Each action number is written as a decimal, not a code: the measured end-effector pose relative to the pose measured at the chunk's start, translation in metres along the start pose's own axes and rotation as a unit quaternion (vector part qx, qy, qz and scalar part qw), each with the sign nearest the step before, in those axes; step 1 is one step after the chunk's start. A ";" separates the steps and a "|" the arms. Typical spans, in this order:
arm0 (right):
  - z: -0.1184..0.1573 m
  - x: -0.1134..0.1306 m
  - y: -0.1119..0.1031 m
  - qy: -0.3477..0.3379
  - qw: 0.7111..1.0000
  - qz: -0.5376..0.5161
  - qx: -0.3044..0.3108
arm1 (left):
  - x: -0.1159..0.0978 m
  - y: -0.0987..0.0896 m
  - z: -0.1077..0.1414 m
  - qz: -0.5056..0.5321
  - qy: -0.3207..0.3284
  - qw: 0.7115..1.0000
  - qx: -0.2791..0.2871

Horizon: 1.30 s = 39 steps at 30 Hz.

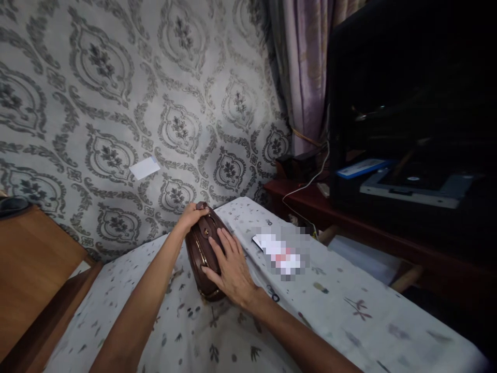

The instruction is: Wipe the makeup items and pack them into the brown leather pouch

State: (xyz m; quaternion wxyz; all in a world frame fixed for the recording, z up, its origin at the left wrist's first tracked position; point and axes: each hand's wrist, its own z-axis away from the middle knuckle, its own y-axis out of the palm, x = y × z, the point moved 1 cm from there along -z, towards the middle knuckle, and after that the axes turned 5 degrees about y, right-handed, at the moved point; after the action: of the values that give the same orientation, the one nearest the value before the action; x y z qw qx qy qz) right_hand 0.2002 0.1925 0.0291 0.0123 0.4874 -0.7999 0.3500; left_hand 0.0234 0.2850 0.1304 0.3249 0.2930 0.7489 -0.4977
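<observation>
A brown leather handbag (200,246) with gold-coloured zips and a small round metal stud lies on the patterned white bedsheet (233,357). My left hand (190,216) is closed on its far end, by the leather strap tab (202,206). Across the bag's right side rests my right hand (232,267), its fingers spread and stretched out on the leather. The zip line between the two hands looks closed, though part of it is covered. The underside of the bag is hidden.
Right of the bag lies a phone-like slab (281,254), its face pixelated. A wooden bed panel (39,269) stands at left, a patterned wall (182,103) behind. On the right are a dark red desk (310,199), a white cable (310,178) and a large dark screen (411,93).
</observation>
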 end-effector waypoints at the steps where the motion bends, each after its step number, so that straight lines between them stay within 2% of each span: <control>1: 0.000 0.000 0.000 0.000 1.000 -0.001 0.000 | -0.001 -0.002 0.002 0.011 0.009 1.000 0.000; 5: 0.001 0.001 -0.002 0.001 1.000 -0.004 0.000 | -0.004 -0.017 0.009 0.028 0.038 0.999 -0.004; 10: 0.004 0.004 -0.004 -0.008 1.000 -0.006 -0.003 | 0.006 -0.040 0.022 0.002 0.060 0.998 -0.021; 14: 0.005 0.005 -0.003 -0.015 1.000 -0.003 -0.007 | 0.013 -0.045 0.031 -0.043 0.069 0.995 -0.051; 21: 0.005 0.006 0.000 -0.012 1.000 0.006 -0.004 | 0.015 -0.036 0.046 -0.064 0.079 0.985 -0.142; 30: 0.006 0.004 0.001 -0.015 1.000 0.016 0.006 | 0.033 -0.009 0.061 0.081 0.053 0.960 -0.262; 34: 0.006 0.003 0.002 -0.019 1.000 0.014 0.001 | 0.041 -0.002 0.062 0.136 0.038 0.946 -0.290; 39: 0.006 0.002 0.004 -0.019 1.000 0.019 0.002 | 0.047 -0.003 0.056 0.161 0.029 0.940 -0.300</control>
State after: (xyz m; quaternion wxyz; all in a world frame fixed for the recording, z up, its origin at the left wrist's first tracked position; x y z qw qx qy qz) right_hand 0.1978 0.1885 0.0229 -0.0112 0.4786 -0.8083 0.3426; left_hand 0.0030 0.2368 0.0796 0.4517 0.3127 0.8154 -0.1825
